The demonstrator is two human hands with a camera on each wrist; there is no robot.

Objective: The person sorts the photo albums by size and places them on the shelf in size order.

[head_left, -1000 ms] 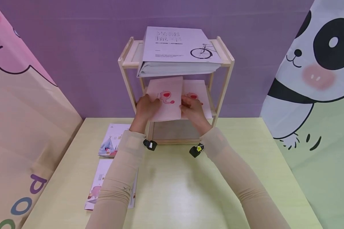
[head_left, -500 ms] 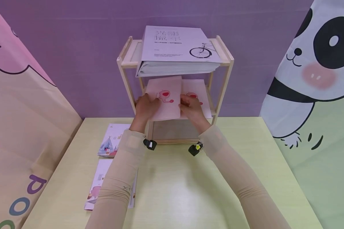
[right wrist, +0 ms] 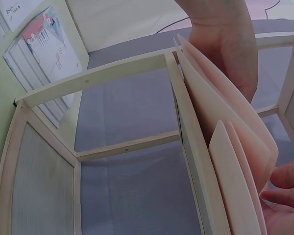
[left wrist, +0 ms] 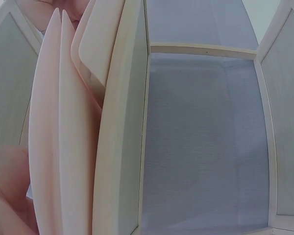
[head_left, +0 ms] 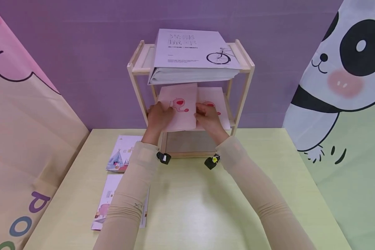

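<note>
A pink booklet (head_left: 184,119) with a red elephant print lies on the middle shelf. My left hand (head_left: 157,118) grips its left side, thumb over the cover. My right hand (head_left: 210,119) pinches its right edge, overlapping a second pink booklet (head_left: 214,95) that lies beside it. From the left wrist, the held booklet (left wrist: 45,127) shows edge-on with its leaves slightly parted, my left hand (left wrist: 10,188) at its side. In the right wrist view the fingers of my right hand (right wrist: 286,196) are right at the corner of the held booklet (right wrist: 230,98).
The small wooden rack (head_left: 246,90) has a thick white book (head_left: 193,52) with a bicycle print on top. Below the booklets is a lower shelf (head_left: 190,142). Two stacks of picture books, the upper stack (head_left: 120,147) and the lower stack (head_left: 107,194), lie left on the table (head_left: 200,208).
</note>
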